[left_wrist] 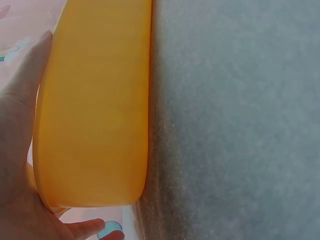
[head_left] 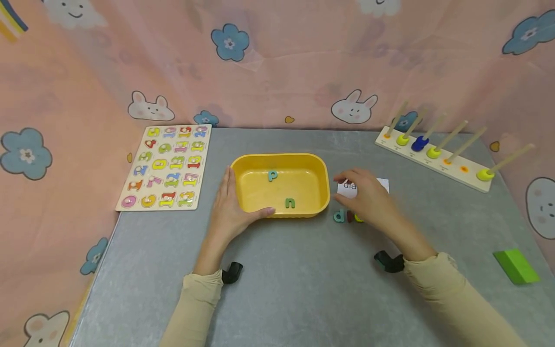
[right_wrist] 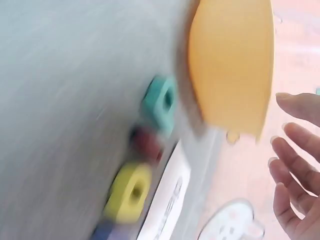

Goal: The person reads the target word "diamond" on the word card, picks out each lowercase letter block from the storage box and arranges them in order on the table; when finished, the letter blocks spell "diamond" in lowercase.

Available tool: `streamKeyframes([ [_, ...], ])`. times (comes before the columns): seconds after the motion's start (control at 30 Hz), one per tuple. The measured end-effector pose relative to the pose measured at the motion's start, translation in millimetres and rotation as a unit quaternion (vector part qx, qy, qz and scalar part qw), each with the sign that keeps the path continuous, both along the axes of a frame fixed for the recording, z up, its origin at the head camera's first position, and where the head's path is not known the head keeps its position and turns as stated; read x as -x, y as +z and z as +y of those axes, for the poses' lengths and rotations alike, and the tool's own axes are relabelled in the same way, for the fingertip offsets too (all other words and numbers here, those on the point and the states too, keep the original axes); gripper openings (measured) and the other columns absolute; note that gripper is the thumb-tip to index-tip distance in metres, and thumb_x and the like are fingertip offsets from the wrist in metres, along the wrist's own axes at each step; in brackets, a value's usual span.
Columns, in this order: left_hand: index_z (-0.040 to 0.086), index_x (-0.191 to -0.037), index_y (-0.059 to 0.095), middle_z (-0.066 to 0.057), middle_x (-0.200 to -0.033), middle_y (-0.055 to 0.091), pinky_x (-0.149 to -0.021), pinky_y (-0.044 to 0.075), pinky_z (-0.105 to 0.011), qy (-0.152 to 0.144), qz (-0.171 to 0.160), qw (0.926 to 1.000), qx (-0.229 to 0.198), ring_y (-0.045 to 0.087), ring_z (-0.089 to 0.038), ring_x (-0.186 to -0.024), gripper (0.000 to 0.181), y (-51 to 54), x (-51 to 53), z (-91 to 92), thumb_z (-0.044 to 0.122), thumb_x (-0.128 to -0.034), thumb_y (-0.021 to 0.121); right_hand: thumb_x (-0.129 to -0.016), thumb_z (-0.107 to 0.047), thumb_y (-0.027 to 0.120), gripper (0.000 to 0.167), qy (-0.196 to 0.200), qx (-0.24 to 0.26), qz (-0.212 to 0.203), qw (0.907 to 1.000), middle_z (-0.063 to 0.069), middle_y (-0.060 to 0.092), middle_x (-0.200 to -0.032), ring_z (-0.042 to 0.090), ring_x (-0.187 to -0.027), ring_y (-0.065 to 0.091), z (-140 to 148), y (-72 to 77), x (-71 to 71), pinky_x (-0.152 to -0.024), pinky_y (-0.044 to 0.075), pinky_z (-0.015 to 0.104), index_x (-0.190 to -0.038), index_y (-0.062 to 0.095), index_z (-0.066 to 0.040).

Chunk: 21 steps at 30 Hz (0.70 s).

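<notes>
My left hand (head_left: 230,207) rests against the near left corner of a yellow plastic tub (head_left: 321,166). Its fingers lie straight along the left side and its thumb reaches over the front rim; the left wrist view shows the tub's outer wall (left_wrist: 95,110). Inside the tub lie a teal letter p (head_left: 272,175) and a green letter n (head_left: 290,203). Over a white word card (head_left: 383,183), my right hand (head_left: 370,197) hovers with bent, spread fingers and nothing between them. Below the card sit a teal letter d (head_left: 339,216), a dark red letter (right_wrist: 146,144), a yellow letter (right_wrist: 129,192) and a blue piece (right_wrist: 103,231), blurred.
A wooden number puzzle board (head_left: 171,168) lies at the back left. At the back right stands a peg counting board (head_left: 433,161) with upright sticks and rings. A green block (head_left: 516,266) lies near the right edge. Patterned pink cloth hangs behind the grey table (head_left: 295,289).
</notes>
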State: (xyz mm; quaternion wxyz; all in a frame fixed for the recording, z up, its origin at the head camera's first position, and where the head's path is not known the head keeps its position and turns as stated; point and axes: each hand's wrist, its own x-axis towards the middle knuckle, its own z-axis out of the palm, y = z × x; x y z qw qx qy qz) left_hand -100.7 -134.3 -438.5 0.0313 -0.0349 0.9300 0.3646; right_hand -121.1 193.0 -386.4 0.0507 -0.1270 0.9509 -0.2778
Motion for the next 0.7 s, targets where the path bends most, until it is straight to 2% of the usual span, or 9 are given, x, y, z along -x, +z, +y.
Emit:
streamKeyframes([
  [0.2,0.023,-0.172,-0.008,-0.001,-0.181,-0.002,-0.132,0.021,-0.06,0.001,-0.003,1.0,0.003,0.012,-0.033,-0.166,0.152,0.0,-0.2,0.5,0.074,-0.0668,0.089,-0.088,-0.014,0.088,0.039,0.083,0.031,0.045,0.9951,0.016,0.073,-0.115,0.035,-0.11,0.062,-37.9,-12.6,15.3,-0.101,0.048,0.053,-0.121,0.074,-0.001],
  [0.4,0.024,-0.171,-0.01,0.0,-0.181,-0.003,-0.132,0.02,-0.059,-0.001,-0.005,1.0,0.005,0.011,-0.033,-0.166,0.152,-0.5,0.4,1.4,0.076,-0.0668,0.088,-0.085,-0.019,0.091,0.038,0.151,0.003,0.01,0.9885,0.009,0.077,-0.112,0.029,-0.108,0.065,-62.0,-22.7,26.1,-0.105,0.034,0.057,-0.117,0.077,-0.005],
  [0.57,0.025,-0.171,-0.01,0.0,-0.181,-0.003,-0.132,0.021,-0.06,0.0,-0.006,1.0,0.001,0.012,-0.034,-0.166,0.151,-0.4,0.0,1.4,0.076,-0.067,0.087,-0.084,-0.02,0.092,0.034,0.176,-0.035,-0.006,0.9838,0.006,0.078,-0.107,0.026,-0.1,0.065,-73.2,-25.8,36.6,-0.099,0.047,0.049,-0.113,0.079,-0.007],
  [0.7,0.025,-0.171,-0.01,0.001,-0.181,-0.004,-0.132,0.021,-0.061,0.001,-0.006,1.0,0.0,0.012,-0.034,-0.166,0.151,0.0,-0.4,0.6,0.076,-0.0674,0.087,-0.084,-0.023,0.092,0.035,0.184,-0.058,-0.014,0.9812,0.005,0.076,-0.105,0.025,-0.095,0.062,-80.2,-26.0,41.0,-0.093,0.051,0.045,-0.112,0.079,-0.008],
])
